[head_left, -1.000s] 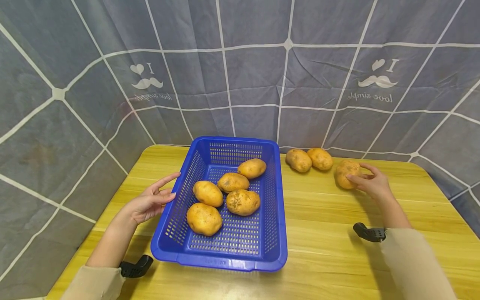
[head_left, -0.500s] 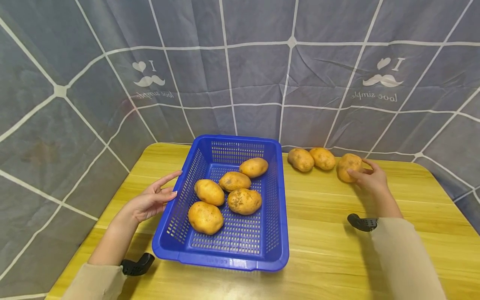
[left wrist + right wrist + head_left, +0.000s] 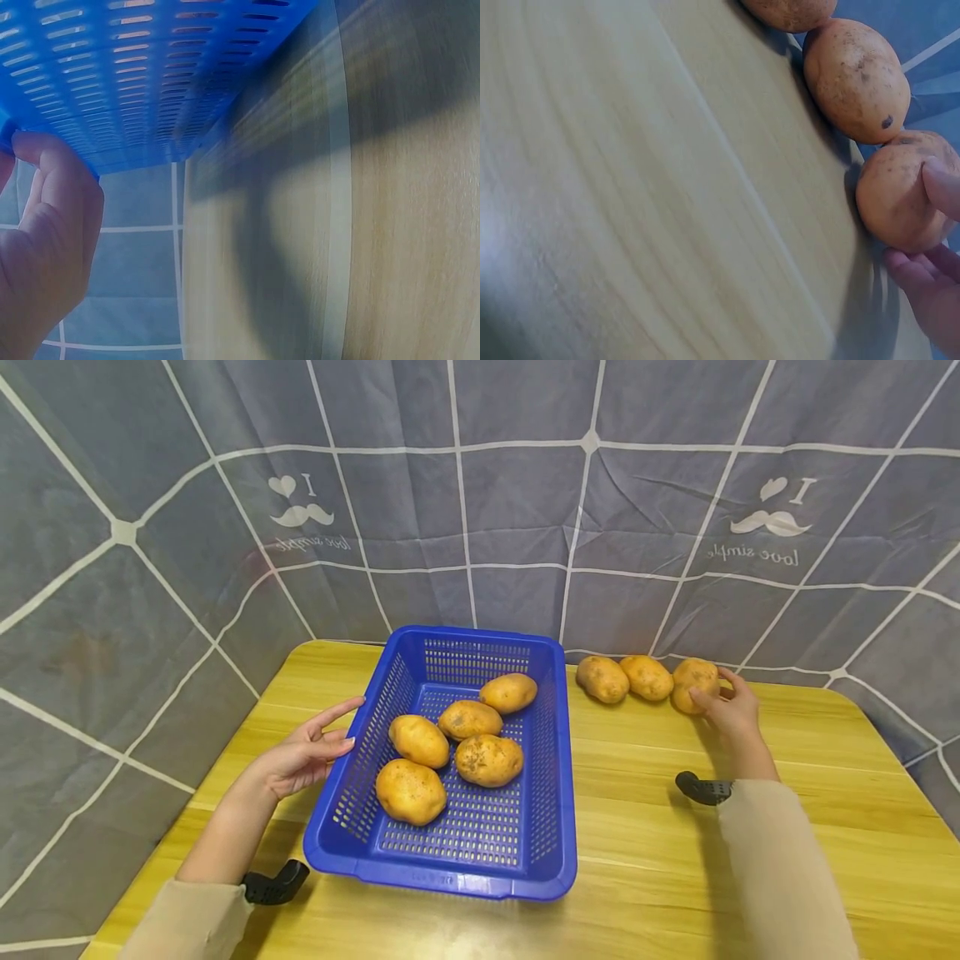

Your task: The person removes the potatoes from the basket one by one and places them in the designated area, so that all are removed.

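Right hand [image 3: 731, 710]: fingers curl round the end potato [image 3: 693, 683].
Risk: loose hold, it rolls off.
Left hand [image 3: 303, 756]: fingers straight against blue basket [image 3: 555, 777].

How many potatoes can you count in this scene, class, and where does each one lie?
8. Five lie in the blue basket. Three sit in a row on the table at its far edge: the right hand holds the right-most potato. None seems hidden.
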`<state>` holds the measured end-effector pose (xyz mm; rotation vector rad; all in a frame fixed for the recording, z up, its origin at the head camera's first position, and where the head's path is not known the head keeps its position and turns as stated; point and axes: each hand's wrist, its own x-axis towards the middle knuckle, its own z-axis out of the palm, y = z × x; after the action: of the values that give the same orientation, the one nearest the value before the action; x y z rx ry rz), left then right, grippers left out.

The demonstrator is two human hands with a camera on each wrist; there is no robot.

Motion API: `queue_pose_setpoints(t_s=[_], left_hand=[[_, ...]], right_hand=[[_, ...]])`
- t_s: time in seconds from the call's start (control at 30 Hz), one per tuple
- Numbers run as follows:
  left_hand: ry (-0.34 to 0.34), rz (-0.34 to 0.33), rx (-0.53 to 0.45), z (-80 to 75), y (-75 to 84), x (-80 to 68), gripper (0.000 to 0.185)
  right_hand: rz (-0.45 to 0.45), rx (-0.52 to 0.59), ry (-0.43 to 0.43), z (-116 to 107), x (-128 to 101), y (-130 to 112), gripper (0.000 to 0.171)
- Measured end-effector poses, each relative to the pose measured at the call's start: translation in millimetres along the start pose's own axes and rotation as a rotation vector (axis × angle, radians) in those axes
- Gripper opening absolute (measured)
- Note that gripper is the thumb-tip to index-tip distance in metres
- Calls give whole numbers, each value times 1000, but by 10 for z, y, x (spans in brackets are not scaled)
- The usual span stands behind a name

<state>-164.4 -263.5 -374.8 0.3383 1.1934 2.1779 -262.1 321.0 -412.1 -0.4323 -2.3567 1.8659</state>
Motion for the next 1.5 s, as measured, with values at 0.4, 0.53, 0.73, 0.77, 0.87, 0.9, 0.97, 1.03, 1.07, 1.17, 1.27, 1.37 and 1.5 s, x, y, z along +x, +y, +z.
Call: queue_pose_setpoints(t_s=[0.4,0.53,0.73,0.77,0.87,0.9,0.97,1.03,1.07,1.17,1.27,1.37,1.5], left_hand=[[-15,3,7,-21,-1,13,54],[-15,1,0,-27,-6,12,54],[-13,6,5,-26,-7,8,54],[-14,6,5,-26,-8,8,54],[-16,7,4,-29,-10,8,54],[-17,6,1,-30,-11,9,54],[-19,7,0,-30,-13,13,54],[-22,11,-2,-32,-16,17,54],[-22,13,-3,-31,-17,19,54],[-17,14,-7,-22,-17,19,54],[-1,9,-6,-15,-13,18,54],[11,4,-4,-9,-7,14,54],[14,0,-9,1,-1,9,54]], right_hand=[[87,34,-17,-39,42,-48,77],[63,-18,-36,-81,21,-69,75],[-1,-130,-64,-188,-4,-122,73],[-12,-130,-65,-209,-11,-127,72],[-26,-87,-87,-277,-33,-146,71],[-27,-51,-99,-297,-46,-153,64],[-23,-18,-123,-327,-64,-168,65],[-22,14,-142,-340,-88,-193,62],[-28,-6,-146,-340,-103,-212,62],[-41,-34,-161,-337,-151,-284,64],[-65,-83,-182,-330,-202,-366,54],[-75,-38,-217,-319,-238,-429,38],[-88,85,-283,-285,-285,-501,33]])
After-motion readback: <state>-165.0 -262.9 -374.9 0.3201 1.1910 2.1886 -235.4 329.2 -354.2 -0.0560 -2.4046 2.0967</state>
